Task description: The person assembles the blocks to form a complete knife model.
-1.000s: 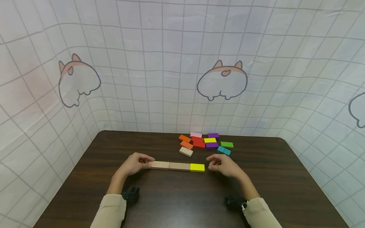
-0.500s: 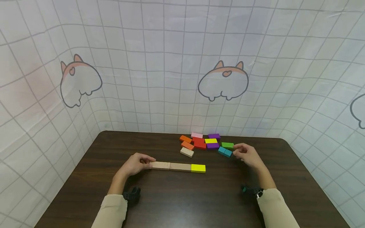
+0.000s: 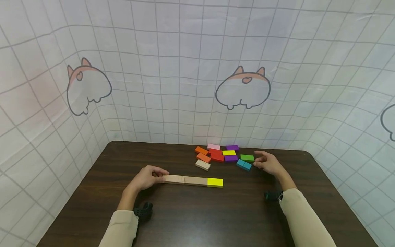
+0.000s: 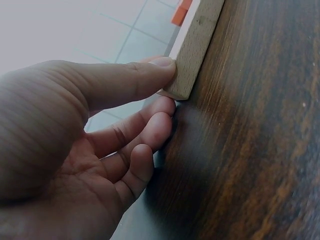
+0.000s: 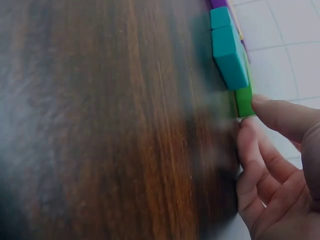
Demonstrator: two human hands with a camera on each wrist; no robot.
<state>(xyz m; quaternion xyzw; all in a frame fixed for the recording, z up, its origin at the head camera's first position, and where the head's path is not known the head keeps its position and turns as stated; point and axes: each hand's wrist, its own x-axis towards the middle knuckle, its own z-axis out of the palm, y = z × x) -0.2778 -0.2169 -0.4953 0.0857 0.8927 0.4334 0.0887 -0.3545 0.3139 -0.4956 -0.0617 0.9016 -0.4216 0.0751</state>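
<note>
On the dark table lies a row of two plain wooden blocks, the left one [image 3: 174,179] and the middle one [image 3: 195,180], with a yellow block [image 3: 215,182] at its right end. My left hand [image 3: 148,177] pinches the row's left end between thumb and index finger. In the left wrist view, the thumb [image 4: 155,75] presses the side of that wooden block [image 4: 195,47]. My right hand [image 3: 270,163] is at the right end of a green block [image 3: 247,158], thumb and index finger spread around that end. Whether they touch it is unclear.
Two teal blocks [image 3: 244,165] sit just in front of the green one. Further left are purple [image 3: 231,158], yellow [image 3: 229,153], red [image 3: 217,156], pink [image 3: 213,146] and orange [image 3: 204,157] blocks, plus a loose wooden block [image 3: 203,165]. A white gridded curtain [image 3: 166,85] hangs behind the table.
My right hand has moved from beside the row's yellow block to the right and away from me, up to the green block. My left hand has kept its pinch on the wooden block.
</note>
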